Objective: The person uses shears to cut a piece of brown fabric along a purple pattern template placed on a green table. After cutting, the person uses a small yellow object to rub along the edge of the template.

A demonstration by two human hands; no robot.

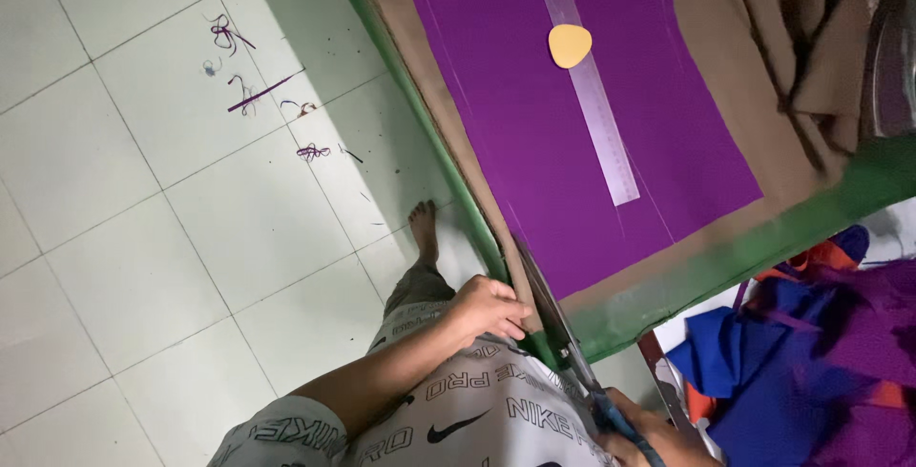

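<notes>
A purple cloth [553, 95] lies flat on a brown-covered table [735, 114] with a green edge. My left hand [489, 307] rests at the cloth's near corner, fingers curled on the table edge. My right hand [649, 434] grips the blue handles of a pair of scissors [563, 333], whose blades point along the cloth's near edge beside my left hand. A clear ruler [592, 85] lies across the cloth, with a yellow piece of tailor's chalk [570, 44] on it.
Blue, orange and purple cloth pieces [801, 362] are heaped at the lower right. Thread scraps [258, 95] lie on the white tiled floor. My bare foot [424, 228] stands by the table. A dark folded cloth [811, 38] sits at the table's far side.
</notes>
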